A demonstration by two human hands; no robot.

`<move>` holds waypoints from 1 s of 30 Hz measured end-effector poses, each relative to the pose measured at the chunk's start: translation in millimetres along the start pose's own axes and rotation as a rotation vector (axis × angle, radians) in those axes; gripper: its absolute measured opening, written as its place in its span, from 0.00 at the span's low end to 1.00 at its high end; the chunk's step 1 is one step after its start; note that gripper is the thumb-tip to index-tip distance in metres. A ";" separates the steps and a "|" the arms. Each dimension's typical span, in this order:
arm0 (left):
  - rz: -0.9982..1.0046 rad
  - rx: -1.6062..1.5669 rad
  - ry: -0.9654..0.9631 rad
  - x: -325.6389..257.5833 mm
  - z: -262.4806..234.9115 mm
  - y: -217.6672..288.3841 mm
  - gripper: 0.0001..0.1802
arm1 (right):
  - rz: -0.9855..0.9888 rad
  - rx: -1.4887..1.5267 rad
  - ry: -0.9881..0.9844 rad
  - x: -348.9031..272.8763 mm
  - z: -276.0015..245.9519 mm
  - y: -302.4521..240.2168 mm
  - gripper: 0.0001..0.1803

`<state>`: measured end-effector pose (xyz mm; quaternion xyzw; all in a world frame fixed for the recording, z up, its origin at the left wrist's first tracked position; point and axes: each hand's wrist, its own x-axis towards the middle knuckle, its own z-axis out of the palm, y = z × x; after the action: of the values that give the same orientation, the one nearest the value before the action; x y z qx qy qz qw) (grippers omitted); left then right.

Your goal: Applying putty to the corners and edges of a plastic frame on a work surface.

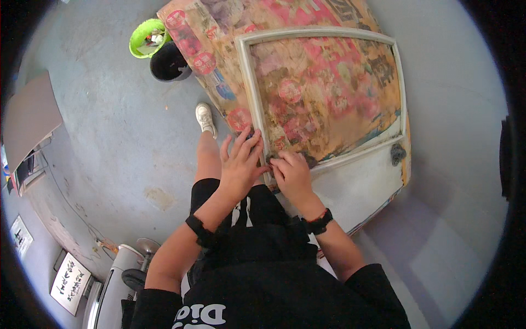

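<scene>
A white frame (323,34) with a wide opening lies on a worktable (222,33) covered in stained, printed cardboard. My left hand (241,164) rests at the frame's near left corner, fingers stretched out along the left side and thumb pointing toward my other hand. Just to its right, my right hand (294,174) has its fingers bent and pressed down at the same corner. Something small and dark shows by these fingertips, too hidden to name. A dark patch also shows beside the right hand, at the frame's inner edge.
A dark grey, wool-like tuft (398,154) lies at the frame's near right corner. A white panel (350,192) covers the table's near part. On the floor at the far left stand a lime-green bin (147,27) and a black bucket (169,63). A brown board (35,112) stands farther left.
</scene>
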<state>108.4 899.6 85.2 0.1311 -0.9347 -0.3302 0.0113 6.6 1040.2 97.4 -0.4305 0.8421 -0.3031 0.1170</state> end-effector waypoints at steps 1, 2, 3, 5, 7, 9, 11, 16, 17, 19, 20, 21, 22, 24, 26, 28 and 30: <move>-0.001 -0.002 0.002 0.5 -0.5 0.1 0.40 | 0.003 -0.006 0.009 2.6 2.0 0.7 0.06; 0.002 -0.007 0.003 1.3 -0.9 0.6 0.40 | 0.009 -0.016 0.019 6.1 2.8 0.3 0.05; 0.000 -0.006 0.005 1.3 -0.7 0.8 0.40 | 0.015 -0.024 0.030 10.8 3.7 -0.5 0.05; -0.017 -0.050 -0.003 2.0 0.5 2.0 0.39 | -0.011 -0.045 0.047 36.3 5.6 6.1 0.04; -0.017 -0.050 -0.005 6.5 0.0 8.3 0.39 | -0.030 -0.065 0.064 74.2 5.3 17.1 0.04; -0.016 -0.043 -0.008 6.9 -1.7 8.0 0.39 | -0.050 -0.042 0.063 110.9 7.4 24.9 0.05; 0.011 0.073 0.015 7.4 -2.4 4.2 0.40 | -0.065 -0.026 0.051 108.2 7.2 22.4 0.05; -0.010 0.102 -0.030 4.2 2.5 1.8 0.40 | -0.089 -0.053 -0.002 38.0 8.1 14.8 0.06; 0.000 0.091 -0.029 3.8 1.7 2.2 0.40 | -0.022 -0.034 -0.007 33.0 6.5 9.5 0.06; 0.001 0.071 -0.012 2.9 2.2 3.5 0.40 | 0.045 -0.015 -0.012 34.6 6.9 8.8 0.06; 0.001 0.064 -0.014 3.1 1.3 4.0 0.40 | 0.039 -0.018 -0.020 44.6 6.1 11.0 0.06; -0.003 0.059 -0.016 3.3 0.5 4.5 0.41 | 0.030 -0.018 -0.031 55.5 5.4 14.0 0.05; -0.004 0.063 -0.019 3.9 0.1 4.3 0.41 | 0.031 -0.014 -0.030 68.0 6.3 16.5 0.05; 0.022 0.078 -0.027 6.2 -1.6 5.6 0.42 | 0.012 -0.028 0.027 98.9 8.9 20.0 0.06; 0.034 0.102 -0.029 7.7 1.1 3.0 0.42 | 0.016 -0.030 0.026 135.9 9.8 22.1 0.05; 0.044 0.123 -0.034 7.4 3.2 4.8 0.43 | 0.023 -0.033 0.022 136.8 9.1 23.4 0.06; 0.035 0.159 -0.027 12.6 -1.4 4.1 0.43 | 0.059 -0.041 -0.050 131.2 8.1 22.1 0.07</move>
<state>95.4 898.6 88.0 0.1107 -0.9602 -0.2565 -0.0061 -83.1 942.3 85.9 -0.4152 0.8572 -0.2715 0.1379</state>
